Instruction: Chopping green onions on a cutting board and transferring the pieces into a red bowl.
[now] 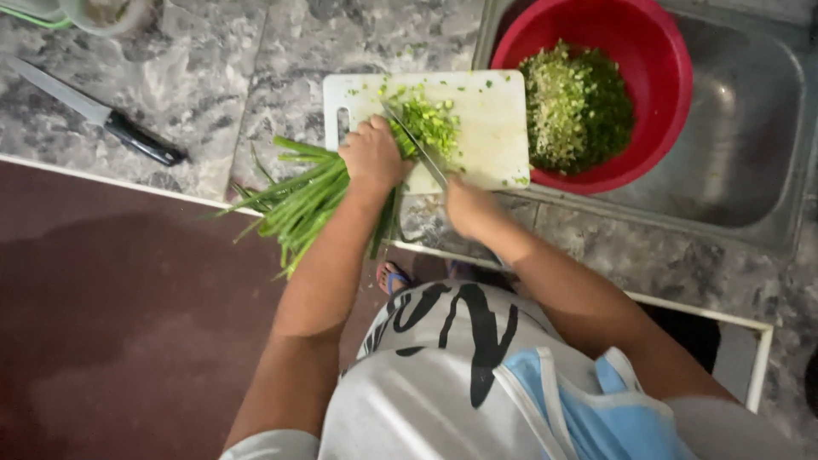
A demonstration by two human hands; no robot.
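Observation:
My left hand (373, 155) presses down on a bunch of long green onion stalks (294, 200) lying across the left part of a white cutting board (490, 128). My right hand (467, 204) grips the handle of a knife (417, 145), whose blade slants across the board right beside my left fingers. A small heap of chopped green pieces (433, 123) lies on the board just past the blade. The uncut stalk ends hang over the counter's front edge.
A red bowl (660, 60) full of chopped greens sits in a steel sink (750, 136) right of the board. A second black-handled knife (102, 115) lies on the grey stone counter (256, 68) at left. Dark red floor below.

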